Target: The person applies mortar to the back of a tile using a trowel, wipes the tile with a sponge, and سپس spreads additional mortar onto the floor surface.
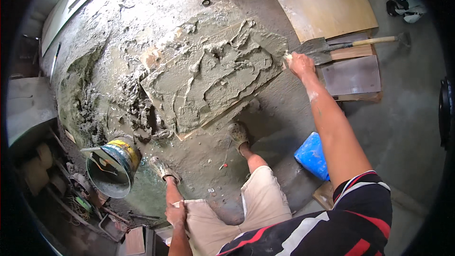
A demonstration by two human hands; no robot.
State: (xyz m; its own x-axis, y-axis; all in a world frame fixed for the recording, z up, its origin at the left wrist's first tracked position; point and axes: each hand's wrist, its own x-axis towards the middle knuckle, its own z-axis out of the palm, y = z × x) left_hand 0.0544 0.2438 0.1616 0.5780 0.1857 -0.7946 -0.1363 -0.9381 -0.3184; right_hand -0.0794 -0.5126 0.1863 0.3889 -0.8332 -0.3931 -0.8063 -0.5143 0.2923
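Observation:
My right hand (pixel 302 64) is closed round the handle of a trowel. Its blade (pixel 270 42), smeared with wet mortar, lies at the far right corner of a tile or board whose bare edge (pixel 222 117) shows below. A thick, ridged layer of grey mortar (pixel 204 78) covers almost all of that piece's top. Against my left knee, by the hem of the beige shorts (pixel 263 194), rests my left hand (pixel 176 214). It holds no tool, and its fingers lie over the leg.
Left of my feet, a bucket (pixel 111 168) leans beside heaped wet mortar (pixel 137 99). A shovel (pixel 369 41) lies across stacked tiles (pixel 353 76) at right, near a tan board (pixel 327 2). A blue container (pixel 313 156) is by my right arm. Scrap pieces (pixel 42 175) crowd the lower left.

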